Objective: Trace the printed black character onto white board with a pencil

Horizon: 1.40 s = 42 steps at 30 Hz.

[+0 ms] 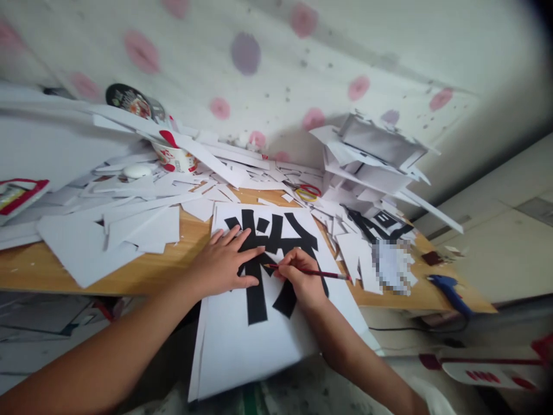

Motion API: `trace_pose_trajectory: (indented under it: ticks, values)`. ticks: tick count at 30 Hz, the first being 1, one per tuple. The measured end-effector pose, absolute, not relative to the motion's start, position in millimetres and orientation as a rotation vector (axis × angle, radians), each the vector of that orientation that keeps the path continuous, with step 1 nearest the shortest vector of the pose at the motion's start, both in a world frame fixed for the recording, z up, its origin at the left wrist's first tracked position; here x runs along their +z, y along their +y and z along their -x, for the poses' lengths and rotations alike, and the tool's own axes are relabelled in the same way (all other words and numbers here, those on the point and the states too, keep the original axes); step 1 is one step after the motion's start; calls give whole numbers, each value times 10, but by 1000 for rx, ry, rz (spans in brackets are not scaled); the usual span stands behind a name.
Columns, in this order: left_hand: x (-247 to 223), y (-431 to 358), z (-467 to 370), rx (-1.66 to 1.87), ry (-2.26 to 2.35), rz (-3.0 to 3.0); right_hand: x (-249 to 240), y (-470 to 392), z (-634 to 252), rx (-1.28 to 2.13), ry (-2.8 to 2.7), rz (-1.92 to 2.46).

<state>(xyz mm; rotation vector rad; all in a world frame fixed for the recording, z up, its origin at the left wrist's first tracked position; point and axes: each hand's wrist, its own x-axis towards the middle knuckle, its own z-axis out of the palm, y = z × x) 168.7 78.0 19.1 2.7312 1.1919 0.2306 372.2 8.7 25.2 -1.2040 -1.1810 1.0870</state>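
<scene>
Apparently mid-way: pencil at work, black character shape (257, 300) laid out on white sheets (246, 354)

From where I stand, right hand (302, 282) pinches the pencil (329, 275) near its point, tip by the shape's inner edges; left hand (222, 262) lies flat, fingers spread, gripping nothing, over the shape's left side. Done: shape set down, sheets overhanging the near edge of the table (196, 233). Left: pencil work probably unfinished, since the tip is down among the strokes; any drawn line is too faint to make out, so amount remaining unclear
</scene>
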Motion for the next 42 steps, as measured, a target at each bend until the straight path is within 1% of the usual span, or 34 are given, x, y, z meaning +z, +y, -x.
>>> trace_pose_trajectory:
  ticks: [6,14,26,38,42]
  values:
    - [218,756,-1672,232,1179,-2729,199,84,-3731,947,-1357,1335]
    - [220,770,-1676,191,1178,-2719,252,59,-3694,931,-1385,1436]
    - [263,761,-1697,131,1196,-2711,273,-26,-3758,943,-1485,1348]
    - [220,778,-1698,152,1197,-2730,374,-210,-3743,925,-1559,1404]
    - [214,778,-1691,166,1200,-2735,363,-273,-3734,868,-1586,1415]
